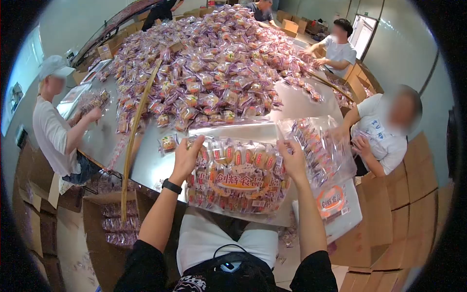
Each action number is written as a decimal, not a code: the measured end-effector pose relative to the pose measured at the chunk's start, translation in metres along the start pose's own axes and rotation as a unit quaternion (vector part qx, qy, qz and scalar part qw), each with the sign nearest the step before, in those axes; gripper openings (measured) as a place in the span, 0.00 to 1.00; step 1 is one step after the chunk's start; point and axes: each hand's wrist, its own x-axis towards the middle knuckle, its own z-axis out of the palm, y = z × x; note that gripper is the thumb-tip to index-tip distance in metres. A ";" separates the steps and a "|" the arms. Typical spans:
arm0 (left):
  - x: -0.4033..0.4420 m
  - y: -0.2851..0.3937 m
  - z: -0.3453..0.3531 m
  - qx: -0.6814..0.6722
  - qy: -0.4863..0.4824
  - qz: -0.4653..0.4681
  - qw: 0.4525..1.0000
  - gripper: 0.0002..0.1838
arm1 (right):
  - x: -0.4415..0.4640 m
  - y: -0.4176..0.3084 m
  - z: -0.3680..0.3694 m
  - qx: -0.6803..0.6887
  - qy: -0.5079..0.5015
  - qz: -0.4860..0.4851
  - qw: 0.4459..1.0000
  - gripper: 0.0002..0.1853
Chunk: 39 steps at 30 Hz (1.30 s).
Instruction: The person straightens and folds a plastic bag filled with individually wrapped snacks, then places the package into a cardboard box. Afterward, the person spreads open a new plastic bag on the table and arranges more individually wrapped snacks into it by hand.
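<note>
A large clear printed bag (238, 182), filled with rows of small wrapped cakes, is tilted up in front of me at the table's near edge. My left hand (189, 155), with a dark band on its wrist, grips the bag's upper left corner. On the upper right corner, my right hand (293, 158) is closed; some fingers are hidden behind the plastic. One loose wrapped cake (168, 143) lies just left of my left hand. To the right of my right hand is another clear bag (316, 151) with cakes inside, next to a co-worker's hand.
A big heap of wrapped cakes (209, 68) covers much of the metal table (301, 102). Flat printed bags (340, 207) lie at right. An open carton (114, 228) with packed cakes stands below left, beside a long yellowish strip (138, 112). Several co-workers surround the table.
</note>
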 end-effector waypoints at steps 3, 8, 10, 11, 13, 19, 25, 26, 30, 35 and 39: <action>0.005 -0.009 -0.004 -0.031 -0.032 -0.019 0.999 0.29 | 0.006 0.041 0.018 0.028 0.042 -0.016 0.999 0.29; 0.002 -0.055 -0.012 -0.171 -0.087 -0.012 0.981 0.30 | -0.021 0.037 0.020 0.133 0.057 0.090 0.985 0.39; -0.021 -0.058 -0.022 -0.135 -0.116 -0.075 0.981 0.32 | -0.041 0.063 0.024 0.212 -0.022 0.130 0.968 0.44; -0.029 -0.078 -0.026 -0.123 -0.131 -0.089 0.980 0.31 | -0.053 0.079 0.028 0.192 -0.061 0.136 0.970 0.45; -0.045 -0.111 -0.027 -0.127 -0.138 -0.133 0.973 0.31 | -0.067 0.104 0.035 0.186 -0.117 0.149 0.964 0.47; -0.101 -0.101 -0.047 -0.293 -0.102 -0.160 0.937 0.34 | -0.096 0.082 0.030 0.308 -0.150 0.179 0.922 0.46; -0.179 -0.123 -0.089 -0.252 -0.047 -0.199 0.946 0.34 | -0.146 0.060 0.032 0.317 -0.269 0.285 0.864 0.47; -0.193 -0.126 -0.097 -0.252 -0.033 -0.186 0.949 0.34 | -0.163 0.067 0.040 0.325 -0.268 0.270 0.866 0.47; -0.248 -0.108 -0.127 -0.269 0.022 -0.189 0.944 0.35 | -0.196 0.035 0.055 0.331 -0.275 0.226 0.874 0.49; -0.267 -0.087 -0.154 -0.223 0.071 -0.096 0.968 0.42 | -0.199 0.008 0.062 0.379 -0.237 0.076 0.891 0.48; -0.288 -0.090 -0.172 -0.264 0.144 -0.103 0.948 0.47 | -0.179 -0.037 0.068 0.387 -0.312 -0.093 0.863 0.42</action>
